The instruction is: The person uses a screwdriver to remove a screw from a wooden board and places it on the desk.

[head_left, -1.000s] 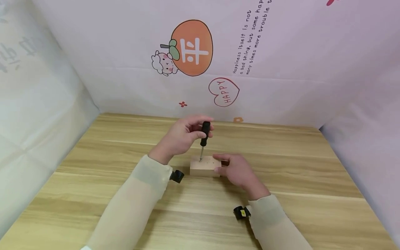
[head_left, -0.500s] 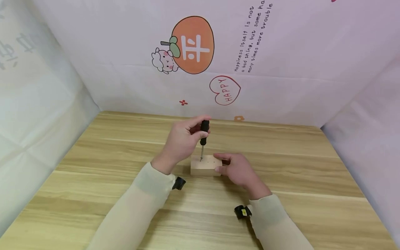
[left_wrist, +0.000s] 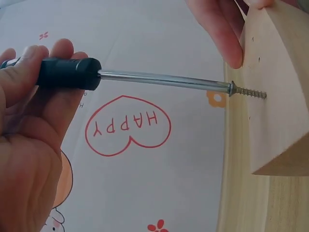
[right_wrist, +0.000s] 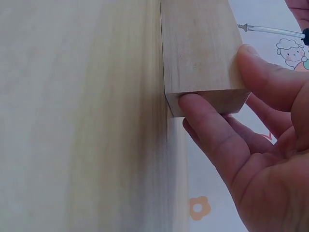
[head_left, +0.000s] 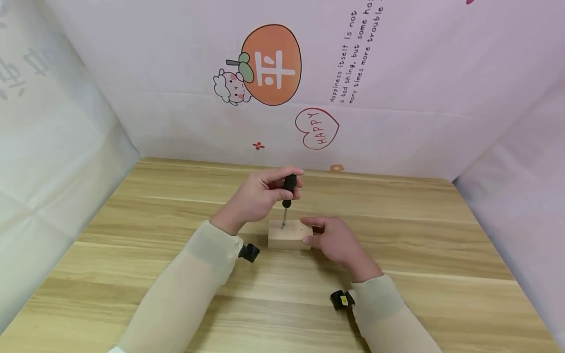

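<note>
In the head view my left hand (head_left: pixel 260 196) grips the black handle of a screwdriver (head_left: pixel 289 184), held nearly upright over a pale wooden block (head_left: pixel 289 241). Its metal shaft runs down to a screw (left_wrist: pixel 248 92), whose tip is in the block's top face while much of the thread shows above the wood. In the left wrist view the driver's tip meets the screw head. Small dark holes dot the same face. My right hand (head_left: pixel 337 240) holds the block by its right end, thumb on the near side and fingers at the end and far side.
The block rests on a wood-grain table (head_left: pixel 397 220). A white printed cloth (head_left: pixel 185 98) with an orange fruit, a heart and lettering hangs behind the table's back edge, and pale cloth walls stand at both sides. A black camera (head_left: pixel 340 300) sits by the right wrist.
My left hand's fingers have shifted round the screwdriver handle, turning one way and back, with the wrist moving slightly. The right hand and the block stay in place.
</note>
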{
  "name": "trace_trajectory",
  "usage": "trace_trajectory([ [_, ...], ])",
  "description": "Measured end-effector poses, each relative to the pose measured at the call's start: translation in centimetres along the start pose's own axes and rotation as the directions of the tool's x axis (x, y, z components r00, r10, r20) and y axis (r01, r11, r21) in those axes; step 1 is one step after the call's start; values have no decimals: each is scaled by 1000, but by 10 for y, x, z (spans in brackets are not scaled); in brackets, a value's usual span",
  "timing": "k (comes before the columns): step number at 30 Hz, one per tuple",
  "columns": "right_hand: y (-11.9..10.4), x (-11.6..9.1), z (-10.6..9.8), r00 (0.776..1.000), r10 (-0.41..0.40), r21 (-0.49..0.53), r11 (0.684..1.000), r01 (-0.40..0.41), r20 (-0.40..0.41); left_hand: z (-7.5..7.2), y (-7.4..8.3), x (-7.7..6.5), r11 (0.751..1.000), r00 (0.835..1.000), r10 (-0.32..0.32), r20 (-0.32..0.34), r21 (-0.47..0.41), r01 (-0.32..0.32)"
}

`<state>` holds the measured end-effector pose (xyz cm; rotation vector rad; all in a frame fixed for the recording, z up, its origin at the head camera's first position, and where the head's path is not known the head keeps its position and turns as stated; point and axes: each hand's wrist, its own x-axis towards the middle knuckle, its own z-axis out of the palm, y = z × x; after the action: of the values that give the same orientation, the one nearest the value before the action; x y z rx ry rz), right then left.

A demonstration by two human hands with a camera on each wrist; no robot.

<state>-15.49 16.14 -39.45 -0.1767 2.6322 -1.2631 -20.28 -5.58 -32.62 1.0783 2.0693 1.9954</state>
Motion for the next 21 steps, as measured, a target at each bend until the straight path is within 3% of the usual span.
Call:
trace_trajectory([
  [5,0,1,-1,1000,-6,-3,1000,6,1,12,6,-1,998,987,-57,-150,-3,58],
  [8,-1,1,-1,1000,-14,5,1000,14,2,23,11,-2,995,966,-65,-248,57,81],
  [10,-1,1,-1,1000,-15,13,1000,15,1,27,14,-2,987,961,-70,-267,123,106],
  [12,-1,0,-1,1000,-24,15,1000,24,0,27,16,-1,978,969,-79,-232,168,120],
  [14,-1,0,0,1000,-15,16,1000,15,-4,21,15,0,979,986,-92,-141,168,115],
  [18,0,0,0,1000,-3,6,1000,3,-5,4,11,2,996,996,-85,33,34,84],
  [21,1,0,0,1000,2,9,1000,-2,-6,-3,10,3,998,995,-56,85,-36,59],
])
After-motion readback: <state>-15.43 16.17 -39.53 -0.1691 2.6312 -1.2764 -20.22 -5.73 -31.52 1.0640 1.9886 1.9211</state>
